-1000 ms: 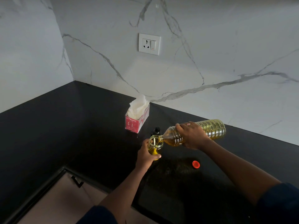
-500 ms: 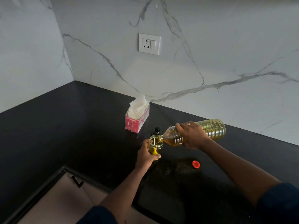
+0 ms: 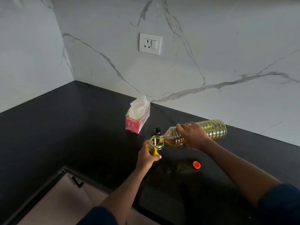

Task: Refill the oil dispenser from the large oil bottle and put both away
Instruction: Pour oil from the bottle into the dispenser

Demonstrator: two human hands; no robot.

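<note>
Right hand (image 3: 194, 136) tips ribbed plastic bottle (image 3: 212, 129) into round glass dispenser (image 3: 156, 145).

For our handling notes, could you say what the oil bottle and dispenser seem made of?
The oil bottle: likely clear plastic, glossy, with moulded ribs. The dispenser: clear and glossy, thick rim suggests glass, though plastic is possible.

There's just the one camera, worn on the person's head, wide-angle, facing forward and down into the corner of the black bench (image 3: 65, 127). It sits near: the left forearm (image 3: 124, 189) and right forearm (image 3: 240, 169) enter from the lower edge, and the marble wall (image 3: 211, 62) fills the upper frame.
</note>
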